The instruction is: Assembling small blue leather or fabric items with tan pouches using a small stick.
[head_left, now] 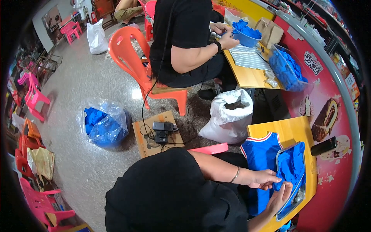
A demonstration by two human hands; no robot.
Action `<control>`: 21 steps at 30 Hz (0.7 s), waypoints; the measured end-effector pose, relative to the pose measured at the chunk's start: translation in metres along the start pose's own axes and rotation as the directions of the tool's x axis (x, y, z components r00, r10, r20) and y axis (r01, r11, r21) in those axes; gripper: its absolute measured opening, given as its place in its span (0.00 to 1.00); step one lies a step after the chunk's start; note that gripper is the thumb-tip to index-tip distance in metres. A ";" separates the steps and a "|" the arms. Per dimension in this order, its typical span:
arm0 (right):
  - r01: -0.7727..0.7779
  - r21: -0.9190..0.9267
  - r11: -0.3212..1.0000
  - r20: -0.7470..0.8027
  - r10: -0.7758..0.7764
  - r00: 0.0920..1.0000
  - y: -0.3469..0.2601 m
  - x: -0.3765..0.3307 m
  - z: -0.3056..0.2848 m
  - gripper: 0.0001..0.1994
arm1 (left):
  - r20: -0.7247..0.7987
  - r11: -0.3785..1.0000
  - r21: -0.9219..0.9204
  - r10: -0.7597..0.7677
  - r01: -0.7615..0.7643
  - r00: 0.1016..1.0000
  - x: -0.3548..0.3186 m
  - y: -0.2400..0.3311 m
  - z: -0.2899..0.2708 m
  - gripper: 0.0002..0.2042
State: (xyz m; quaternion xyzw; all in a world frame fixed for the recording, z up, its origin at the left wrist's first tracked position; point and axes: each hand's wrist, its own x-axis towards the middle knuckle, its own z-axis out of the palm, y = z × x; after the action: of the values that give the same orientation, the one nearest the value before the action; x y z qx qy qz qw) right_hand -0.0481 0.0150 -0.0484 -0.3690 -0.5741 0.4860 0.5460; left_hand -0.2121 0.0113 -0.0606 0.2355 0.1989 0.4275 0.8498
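Observation:
My left hand (264,178), with a bracelet on its wrist, pinches a small blue fabric piece (276,186). From below, my right hand (281,196) meets the same piece, thumb and fingertips pressed together at its edge. Both hands are over the near side of a metal tray (279,154) heaped with blue fabric pieces (291,162). A thin metal rod-like tool (294,190) slants across the tray, and small clear items (299,195) lie at its near end. Beside the tray, partly under my hands, a blue sleeveless garment (261,150) with white and red trim is spread out.
The tray stands on a yellow wooden table (299,125), with a black cylinder (324,146) at its far edge. A white sack (228,120) and a cardboard piece (145,145) with devices and cables are on the floor. Ahead, another person (185,42) sits at a second table.

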 end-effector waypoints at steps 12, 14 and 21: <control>-0.043 -0.297 0.954 -0.066 0.025 0.998 -0.002 -0.001 0.005 0.02 | 0.045 0.976 0.219 0.005 -0.015 0.999 0.010 0.004 -0.013 0.15; -0.038 -0.307 0.951 -0.066 0.019 0.998 -0.001 0.000 0.003 0.02 | 0.056 0.976 0.216 -0.020 0.007 0.998 0.014 0.002 -0.015 0.15; -0.026 -0.273 0.962 -0.060 0.009 0.998 -0.001 0.004 0.003 0.03 | 0.184 0.928 -0.330 -0.116 0.173 0.976 0.021 0.009 -0.014 0.12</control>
State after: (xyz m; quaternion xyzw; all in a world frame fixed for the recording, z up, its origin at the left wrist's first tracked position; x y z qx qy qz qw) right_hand -0.0514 0.0182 -0.0465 -0.4602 -0.6163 0.3957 0.5019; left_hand -0.2137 0.0365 -0.0702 0.1017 0.0683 0.3713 0.9204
